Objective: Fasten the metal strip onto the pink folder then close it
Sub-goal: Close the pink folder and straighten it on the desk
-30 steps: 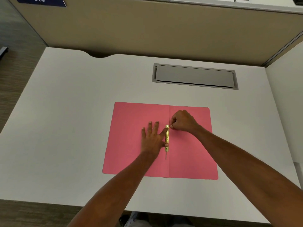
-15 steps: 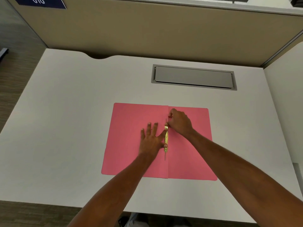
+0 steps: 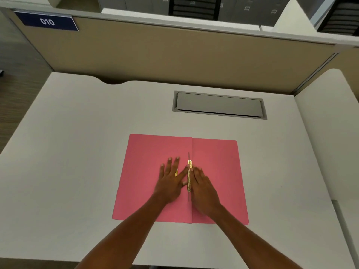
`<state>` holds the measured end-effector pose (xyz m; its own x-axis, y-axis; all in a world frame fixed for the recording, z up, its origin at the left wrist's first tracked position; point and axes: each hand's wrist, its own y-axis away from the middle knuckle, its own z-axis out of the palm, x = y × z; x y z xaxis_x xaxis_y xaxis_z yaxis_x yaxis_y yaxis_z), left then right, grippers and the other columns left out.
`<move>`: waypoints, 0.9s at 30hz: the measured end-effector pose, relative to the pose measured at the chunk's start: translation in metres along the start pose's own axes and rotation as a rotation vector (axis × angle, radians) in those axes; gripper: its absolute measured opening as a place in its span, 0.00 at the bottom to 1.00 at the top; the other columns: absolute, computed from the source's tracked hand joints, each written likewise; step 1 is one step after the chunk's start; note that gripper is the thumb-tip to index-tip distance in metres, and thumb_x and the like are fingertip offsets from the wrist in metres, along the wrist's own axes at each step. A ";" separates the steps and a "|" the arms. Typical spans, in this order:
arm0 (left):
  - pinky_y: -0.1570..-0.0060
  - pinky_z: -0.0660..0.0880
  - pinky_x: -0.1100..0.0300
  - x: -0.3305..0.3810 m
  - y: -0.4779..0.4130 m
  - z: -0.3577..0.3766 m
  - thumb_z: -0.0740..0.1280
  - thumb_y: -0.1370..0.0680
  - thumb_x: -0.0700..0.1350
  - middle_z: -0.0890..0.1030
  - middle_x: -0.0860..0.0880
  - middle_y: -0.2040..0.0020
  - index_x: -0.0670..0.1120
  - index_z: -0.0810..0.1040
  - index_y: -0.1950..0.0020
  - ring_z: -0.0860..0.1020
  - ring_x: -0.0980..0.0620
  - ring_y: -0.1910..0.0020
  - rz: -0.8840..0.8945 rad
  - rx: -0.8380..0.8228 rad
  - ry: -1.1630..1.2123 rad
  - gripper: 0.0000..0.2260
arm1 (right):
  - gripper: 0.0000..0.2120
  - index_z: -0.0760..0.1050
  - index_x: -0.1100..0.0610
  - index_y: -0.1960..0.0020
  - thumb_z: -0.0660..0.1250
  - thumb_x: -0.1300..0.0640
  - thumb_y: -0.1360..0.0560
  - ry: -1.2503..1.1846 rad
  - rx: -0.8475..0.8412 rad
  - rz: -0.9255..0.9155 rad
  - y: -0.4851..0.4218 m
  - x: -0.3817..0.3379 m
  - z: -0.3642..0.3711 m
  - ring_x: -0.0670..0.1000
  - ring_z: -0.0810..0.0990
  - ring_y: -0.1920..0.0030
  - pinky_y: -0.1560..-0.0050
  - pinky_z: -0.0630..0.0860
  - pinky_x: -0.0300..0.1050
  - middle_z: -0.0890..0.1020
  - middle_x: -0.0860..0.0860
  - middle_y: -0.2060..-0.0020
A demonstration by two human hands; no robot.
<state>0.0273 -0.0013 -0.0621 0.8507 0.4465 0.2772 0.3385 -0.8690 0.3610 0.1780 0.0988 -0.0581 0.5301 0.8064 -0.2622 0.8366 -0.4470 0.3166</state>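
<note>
Since the earlier frames our right hand (image 3: 204, 188) has slid down from the strip's far end and now lies flat along its right side, fingers straight and close together. On one white desk (image 3: 77, 152) lies one pink folder (image 3: 215, 171), open flat, spine running twelve to six. Our left hand (image 3: 171, 181) presses flat, fingers spread wide. One gold metal strip (image 3: 189, 176), narrow and shiny, lies along the spine between both hands, pointing twelve.

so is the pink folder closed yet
No, the pink folder lies open flat on the desk, both hands pressing beside the metal strip along its centre fold.
</note>
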 end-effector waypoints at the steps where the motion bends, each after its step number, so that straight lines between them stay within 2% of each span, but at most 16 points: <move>1: 0.13 0.43 0.35 -0.001 0.004 0.000 0.52 0.11 0.59 0.35 0.43 0.12 0.58 0.44 0.12 0.35 0.36 0.13 -0.011 0.007 0.020 0.30 | 0.32 0.46 0.60 0.13 0.54 0.60 0.14 0.010 -0.026 0.009 0.002 -0.001 0.001 0.61 0.46 0.12 0.13 0.54 0.57 0.49 0.58 0.13; 3: 0.12 0.45 0.38 -0.006 0.017 0.004 0.54 0.12 0.58 0.38 0.44 0.11 0.57 0.47 0.11 0.38 0.39 0.11 -0.077 0.046 0.069 0.30 | 0.34 0.42 0.60 0.13 0.54 0.60 0.14 0.027 -0.064 0.023 0.003 -0.002 -0.002 0.61 0.43 0.12 0.12 0.51 0.57 0.45 0.58 0.12; 7: 0.13 0.48 0.41 -0.028 0.054 0.012 0.56 0.13 0.60 0.45 0.42 0.10 0.53 0.52 0.11 0.47 0.39 0.11 -0.340 0.159 0.162 0.31 | 0.36 0.40 0.60 0.13 0.56 0.59 0.15 0.039 -0.093 0.037 0.002 -0.003 -0.010 0.60 0.42 0.12 0.13 0.50 0.56 0.43 0.57 0.12; 10: 0.13 0.52 0.40 -0.040 0.072 0.007 0.59 0.13 0.56 0.52 0.42 0.11 0.49 0.59 0.13 0.52 0.40 0.11 -0.542 0.216 0.288 0.29 | 0.34 0.41 0.59 0.13 0.52 0.53 0.13 0.035 -0.105 0.049 0.004 -0.003 -0.013 0.59 0.42 0.12 0.13 0.49 0.56 0.43 0.56 0.12; 13: 0.14 0.57 0.40 -0.044 0.080 -0.004 0.62 0.14 0.49 0.57 0.40 0.12 0.46 0.64 0.15 0.56 0.39 0.12 -0.697 0.245 0.401 0.26 | 0.35 0.41 0.59 0.13 0.51 0.48 0.13 0.003 -0.127 0.063 0.004 -0.006 -0.016 0.58 0.42 0.12 0.12 0.49 0.57 0.43 0.56 0.12; 16: 0.17 0.63 0.40 -0.047 0.084 -0.016 0.65 0.16 0.45 0.61 0.37 0.15 0.42 0.68 0.18 0.62 0.36 0.15 -0.779 0.333 0.551 0.26 | 0.37 0.40 0.60 0.13 0.53 0.47 0.14 -0.007 -0.141 0.062 0.005 -0.009 -0.018 0.58 0.41 0.12 0.12 0.48 0.57 0.43 0.57 0.12; 20: 0.24 0.70 0.36 -0.056 0.078 -0.033 0.66 0.17 0.46 0.71 0.37 0.21 0.42 0.70 0.19 0.71 0.33 0.23 -0.891 0.351 0.618 0.25 | 0.38 0.39 0.60 0.13 0.54 0.48 0.14 0.006 -0.150 0.052 0.006 -0.009 -0.021 0.59 0.40 0.12 0.12 0.48 0.57 0.41 0.58 0.13; 23: 0.27 0.71 0.36 -0.069 0.072 -0.044 0.68 0.17 0.48 0.74 0.35 0.27 0.43 0.72 0.21 0.72 0.31 0.27 -0.953 0.363 0.676 0.25 | 0.39 0.38 0.61 0.13 0.54 0.48 0.14 0.007 -0.161 0.048 0.006 -0.009 -0.022 0.60 0.39 0.12 0.12 0.47 0.57 0.40 0.58 0.13; 27: 0.27 0.72 0.38 -0.090 0.068 -0.051 0.68 0.18 0.49 0.77 0.35 0.29 0.45 0.74 0.23 0.74 0.31 0.28 -0.997 0.368 0.733 0.23 | 0.39 0.39 0.61 0.13 0.55 0.48 0.15 0.014 -0.152 0.045 0.007 -0.009 -0.021 0.60 0.40 0.12 0.12 0.47 0.57 0.40 0.59 0.13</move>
<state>-0.0469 -0.0895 -0.0170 -0.2103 0.8433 0.4946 0.8860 -0.0494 0.4611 0.1760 0.0964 -0.0341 0.5635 0.7927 -0.2326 0.7812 -0.4198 0.4620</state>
